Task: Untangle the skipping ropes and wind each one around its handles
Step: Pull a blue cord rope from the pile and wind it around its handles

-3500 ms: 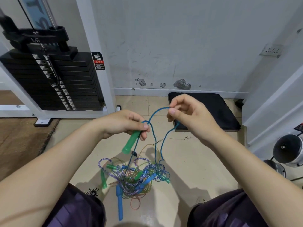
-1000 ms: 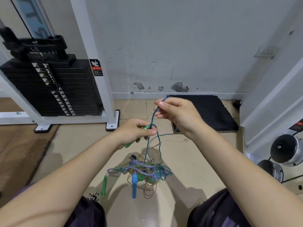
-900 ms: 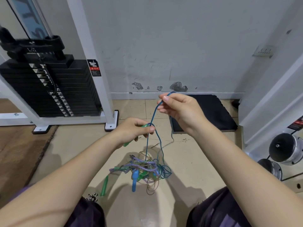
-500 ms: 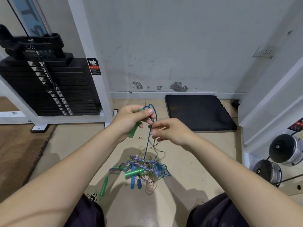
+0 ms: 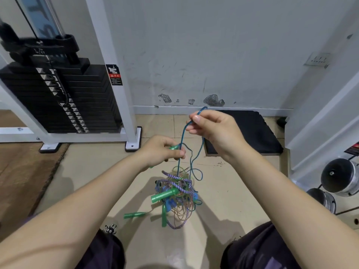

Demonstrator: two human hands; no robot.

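Blue rope (image 5: 181, 140) runs up from tangled rope bundle (image 5: 175, 193) hanging at frame centre, above the tile floor (image 5: 223, 200). Left hand (image 5: 161, 150) grip closed around a green handle (image 5: 173, 147), mostly hidden in the fist. Right hand (image 5: 211, 127), at 1 o'clock of the left, pinches a loop of the blue rope between thumb and fingers. Bundle: green handles, blue handles, purple-white braided cord. Black mat (image 5: 252, 131) at 2 o'clock, weight stack (image 5: 58, 100) at 10 o'clock, dumbbells (image 5: 338, 177) at 3 o'clock.
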